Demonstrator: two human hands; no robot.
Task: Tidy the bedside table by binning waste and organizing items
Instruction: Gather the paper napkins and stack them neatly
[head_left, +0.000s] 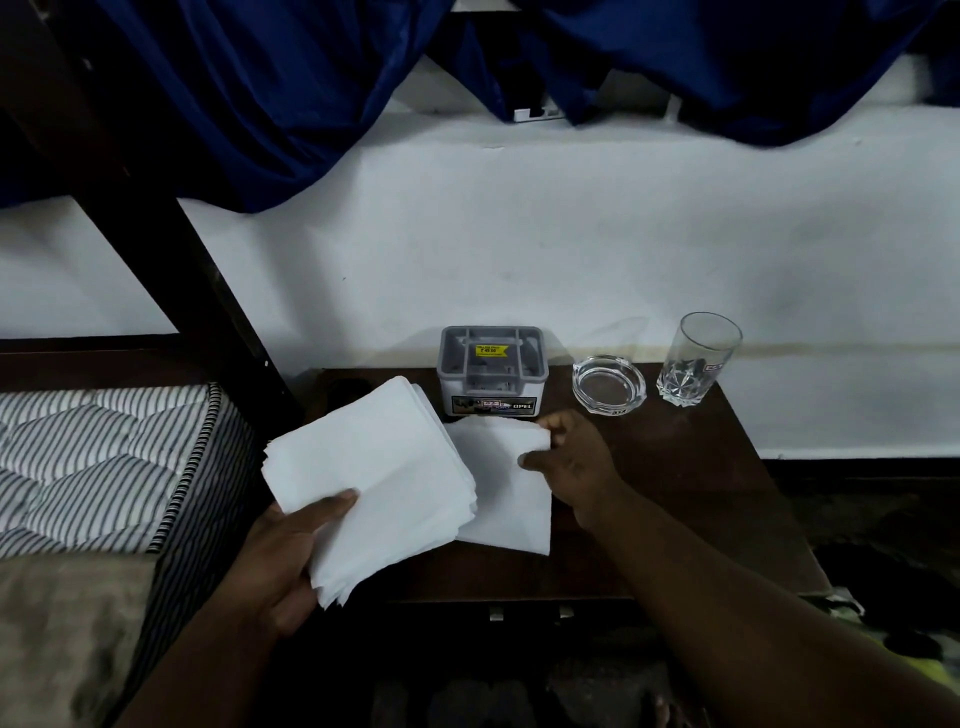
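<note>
1. Leftmost: striped mattress (98, 467) beside dark bedside table (691, 483).
2. Left hand (291, 561) gripped white napkin stack (363, 483), thumb on top, held over table's left edge.
3. Right hand (571, 462) pinched single napkin (506, 493) lying on table, partly under stack.
4. Behind: grey plastic holder (492, 371), then glass ashtray (609, 384), then drinking glass (696, 358) at far right.

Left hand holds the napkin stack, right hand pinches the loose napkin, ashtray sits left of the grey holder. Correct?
Not quite. In the head view the ashtray sits right of the grey holder, between it and the glass. The rest stands: left hand holds the napkin stack, right hand pinches the loose napkin.
</note>
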